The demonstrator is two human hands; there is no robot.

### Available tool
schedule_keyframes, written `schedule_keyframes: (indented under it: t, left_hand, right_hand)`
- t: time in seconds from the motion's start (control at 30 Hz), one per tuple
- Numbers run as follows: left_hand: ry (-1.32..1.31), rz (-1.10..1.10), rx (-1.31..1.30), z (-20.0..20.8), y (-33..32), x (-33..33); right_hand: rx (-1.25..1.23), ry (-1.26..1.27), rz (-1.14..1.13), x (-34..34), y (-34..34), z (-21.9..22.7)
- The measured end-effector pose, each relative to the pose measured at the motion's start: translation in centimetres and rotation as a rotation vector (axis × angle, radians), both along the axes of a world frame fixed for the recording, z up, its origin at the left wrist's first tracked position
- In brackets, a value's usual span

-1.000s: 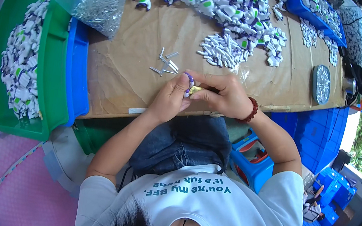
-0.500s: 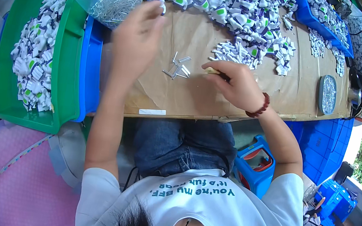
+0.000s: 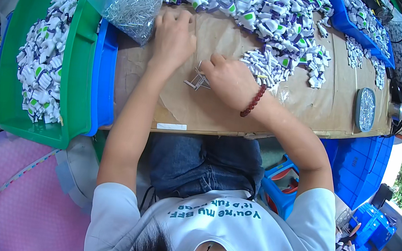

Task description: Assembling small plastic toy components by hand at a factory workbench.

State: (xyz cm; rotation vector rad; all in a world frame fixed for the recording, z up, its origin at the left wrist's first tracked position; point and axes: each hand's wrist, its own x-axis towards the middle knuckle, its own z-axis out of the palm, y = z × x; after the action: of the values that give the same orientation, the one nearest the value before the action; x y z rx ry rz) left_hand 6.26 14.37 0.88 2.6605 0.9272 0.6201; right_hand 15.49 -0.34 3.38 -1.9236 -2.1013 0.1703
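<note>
My left hand [image 3: 174, 42] is over the paper-covered table, between the bag of metal pins [image 3: 136, 6] and the heap of white, purple and green plastic figure parts [image 3: 258, 10]. Its fingers curl down, and whatever they grip is hidden beneath them. My right hand [image 3: 233, 81], with a dark red bead bracelet [image 3: 254, 101] at the wrist, reaches left to a few loose metal pins [image 3: 194, 82]. Its thumb and fingertips are pinched together at the pins' edge; what they hold cannot be made out. A small yellowish tip [image 3: 262, 76] shows behind this hand.
On the left, a green bin [image 3: 76, 82] of figure parts stands by a blue bin [image 3: 105, 76]. Small white pieces [image 3: 258, 64] lie before the heap. At right are a small dish of pins [image 3: 366, 110] and a blue tray [image 3: 342, 14] of parts.
My left hand has come down to the table from a raised position, where a white part showed at its fingertips. My right hand has moved left to the loose pins.
</note>
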Motion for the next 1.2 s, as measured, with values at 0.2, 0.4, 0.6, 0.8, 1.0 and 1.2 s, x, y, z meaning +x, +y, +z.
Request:
schedule_keyframes:
  t: [0.2,0.4,0.6,0.8,1.0,1.2]
  left_hand:
    - [-0.137,-0.055,0.014,0.6,-1.4,-1.8]
    - [-0.334,-0.087,-0.364,2.0,-3.0,-5.4]
    - [-1.101,-0.036,-1.780,2.5,-3.6,-9.0]
    - [-1.128,0.206,-1.815,5.9,-8.5,-7.0]
    - [-0.956,-0.129,-1.898,3.4,-10.3,-8.0]
    - [-1.033,-0.064,-1.904,3.8,-12.2,-6.6]
  right_hand:
    - [0.014,0.052,-0.011,0.1,-0.4,0.2]
    - [0.001,0.236,-0.049,0.8,-1.4,2.8]
    - [-0.123,0.422,-0.147,1.6,-2.1,3.9]
    - [-0.085,0.527,-0.189,1.4,-2.5,4.2]
    - [-0.077,0.897,-0.243,1.2,-5.2,5.3]
    - [-0.091,1.068,-0.331,0.3,-6.8,4.9]
